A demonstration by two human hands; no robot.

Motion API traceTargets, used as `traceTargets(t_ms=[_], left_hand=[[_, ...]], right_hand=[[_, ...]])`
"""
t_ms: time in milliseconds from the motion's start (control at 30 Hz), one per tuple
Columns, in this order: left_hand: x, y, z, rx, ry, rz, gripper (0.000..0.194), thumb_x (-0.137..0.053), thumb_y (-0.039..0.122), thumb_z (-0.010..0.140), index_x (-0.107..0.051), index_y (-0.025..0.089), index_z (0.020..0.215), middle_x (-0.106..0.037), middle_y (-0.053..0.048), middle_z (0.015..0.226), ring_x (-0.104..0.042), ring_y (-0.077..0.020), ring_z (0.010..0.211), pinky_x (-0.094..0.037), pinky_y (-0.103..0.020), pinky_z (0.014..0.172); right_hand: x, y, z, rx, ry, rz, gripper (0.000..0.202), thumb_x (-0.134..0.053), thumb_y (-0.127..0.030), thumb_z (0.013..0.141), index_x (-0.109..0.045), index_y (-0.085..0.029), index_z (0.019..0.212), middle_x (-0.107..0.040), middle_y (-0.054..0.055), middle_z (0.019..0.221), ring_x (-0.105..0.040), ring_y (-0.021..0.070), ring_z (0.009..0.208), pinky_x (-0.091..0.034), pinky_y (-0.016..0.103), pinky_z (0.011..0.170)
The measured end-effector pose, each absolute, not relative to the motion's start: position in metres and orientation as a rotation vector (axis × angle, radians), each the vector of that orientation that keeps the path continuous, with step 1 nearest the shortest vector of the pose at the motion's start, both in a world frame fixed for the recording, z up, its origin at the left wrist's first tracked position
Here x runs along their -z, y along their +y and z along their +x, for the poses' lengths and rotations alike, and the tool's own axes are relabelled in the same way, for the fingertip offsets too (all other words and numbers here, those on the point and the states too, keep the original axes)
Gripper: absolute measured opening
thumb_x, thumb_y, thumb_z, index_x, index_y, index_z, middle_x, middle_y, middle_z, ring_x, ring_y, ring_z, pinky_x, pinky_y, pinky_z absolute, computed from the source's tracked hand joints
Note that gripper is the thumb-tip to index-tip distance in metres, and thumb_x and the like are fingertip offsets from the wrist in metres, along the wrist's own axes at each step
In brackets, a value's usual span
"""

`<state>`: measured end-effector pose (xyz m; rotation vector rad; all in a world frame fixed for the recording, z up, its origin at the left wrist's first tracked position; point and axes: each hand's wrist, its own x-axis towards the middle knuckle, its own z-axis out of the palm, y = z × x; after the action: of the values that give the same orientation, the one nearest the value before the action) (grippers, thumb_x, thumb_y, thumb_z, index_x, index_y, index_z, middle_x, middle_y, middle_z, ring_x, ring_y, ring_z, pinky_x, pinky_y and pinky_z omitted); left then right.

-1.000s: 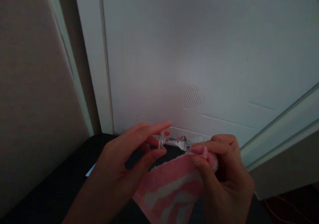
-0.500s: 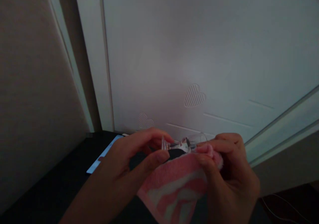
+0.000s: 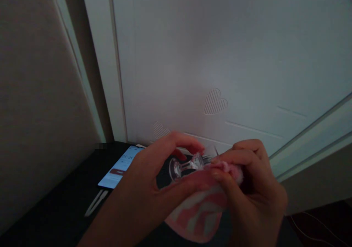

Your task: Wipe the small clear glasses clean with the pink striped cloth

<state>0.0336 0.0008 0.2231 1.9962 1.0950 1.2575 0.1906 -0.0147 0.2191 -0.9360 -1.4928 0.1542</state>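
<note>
A small clear stemmed glass (image 3: 189,165) lies on its side between my hands, its round foot toward the left. My left hand (image 3: 162,173) curves around it, fingertips on the glass near the bowl and thumb against the cloth below. My right hand (image 3: 247,181) pinches a bunched part of a pink-and-white fluffy cloth (image 3: 200,210) at the glass's bowl end. The cloth hangs beneath the glass. Part of the bowl is hidden by the cloth and my right fingers.
On the dark surface (image 3: 63,203) at left lies a phone (image 3: 121,166) with its screen lit. Near it is a white cable (image 3: 95,203). A white panel with embossed hearts (image 3: 216,101) stands close behind, and a beige padded surface (image 3: 41,93) rises at left.
My left hand has slid rightward from the glass's foot toward its bowl, uncovering the foot and more of the phone. The glass has tilted, and its foot has moved left and down.
</note>
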Motion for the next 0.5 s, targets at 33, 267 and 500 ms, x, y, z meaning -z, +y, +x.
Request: traceTargets(t_ms=[33,267,500], left_hand=[[-0.2232,0.0007,0.0349,-1.286,1.088,1.989,0.026,-0.068,0.034,0.073,-0.056,0.035,0.097,-0.065,0.008,0.091,-0.061,-0.0145,0.085,-0.050,-0.024,0.073],[-0.2236,0.0011,0.0367,-1.355,1.122,2.020,0.015,-0.065,0.030,0.077,-0.060,0.031,0.090,-0.067,0.008,0.083,-0.062,-0.0136,0.074,-0.048,-0.024,0.068],[-0.2194,-0.0044,0.0336,-1.309,1.126,1.988,0.016,-0.060,0.035,0.081,-0.061,0.031,0.097,-0.069,0.005,0.091,-0.064,-0.0147,0.079,-0.049,-0.024,0.069]], right_hand=[[-0.2193,-0.0154,0.1895,-0.167,-1.496,-0.927,0.016,-0.065,-0.007,0.072,-0.065,-0.023,0.072,-0.047,-0.002,0.076,-0.047,0.0133,0.072,-0.036,0.026,0.057],[-0.2169,-0.0147,0.1889,-0.313,-1.535,-0.890,0.011,-0.066,-0.014,0.075,-0.066,-0.025,0.076,-0.044,-0.002,0.077,-0.045,0.0119,0.073,-0.036,0.024,0.058],[-0.2162,-0.0158,0.1911,-0.377,-1.614,-0.881,0.010,-0.066,-0.018,0.075,-0.068,-0.026,0.081,-0.044,-0.002,0.081,-0.046,0.0117,0.076,-0.039,0.023,0.059]])
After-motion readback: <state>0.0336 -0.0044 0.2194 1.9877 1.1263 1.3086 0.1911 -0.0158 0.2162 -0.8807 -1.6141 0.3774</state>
